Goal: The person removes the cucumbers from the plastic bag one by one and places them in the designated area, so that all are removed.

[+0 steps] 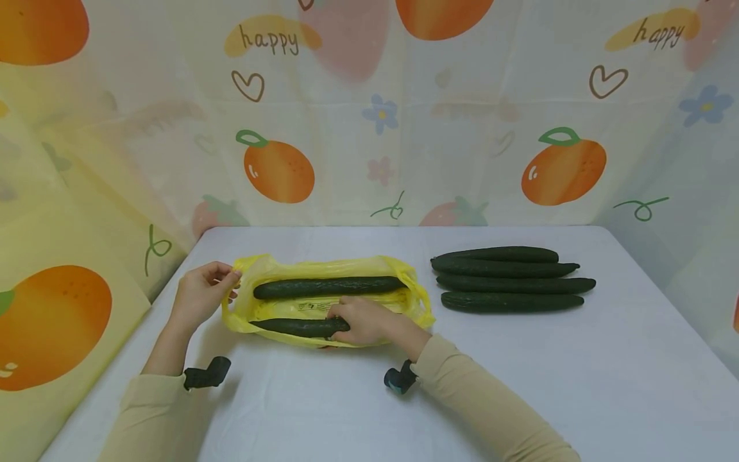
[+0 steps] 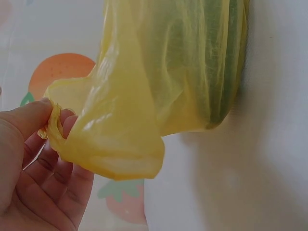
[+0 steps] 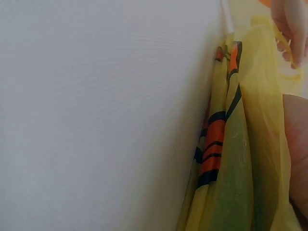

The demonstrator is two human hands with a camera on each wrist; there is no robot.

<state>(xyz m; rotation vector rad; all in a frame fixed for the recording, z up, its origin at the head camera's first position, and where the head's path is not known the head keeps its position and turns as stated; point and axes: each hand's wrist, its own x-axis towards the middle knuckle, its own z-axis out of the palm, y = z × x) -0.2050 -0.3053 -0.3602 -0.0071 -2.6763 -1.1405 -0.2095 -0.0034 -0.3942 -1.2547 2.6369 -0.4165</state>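
Observation:
A yellow plastic bag (image 1: 340,266) lies spread on the table with its mouth facing up. Inside it, one dark green cucumber (image 1: 329,287) lies along the far side and another cucumber (image 1: 294,327) along the near side. My left hand (image 1: 202,292) pinches the bag's left handle between thumb and fingers; the left wrist view shows the gathered handle (image 2: 57,127) there. My right hand (image 1: 366,321) reaches into the bag and grips the near cucumber at its right part, which the hand hides. In the right wrist view the bag's wall (image 3: 262,96) covers most of that hand.
To the right of the bag, several cucumbers (image 1: 514,284) lie side by side on the white table (image 1: 519,372). A patterned curtain (image 1: 346,128) hangs behind the table and along its sides. Each wrist wears a small black camera (image 1: 208,373).

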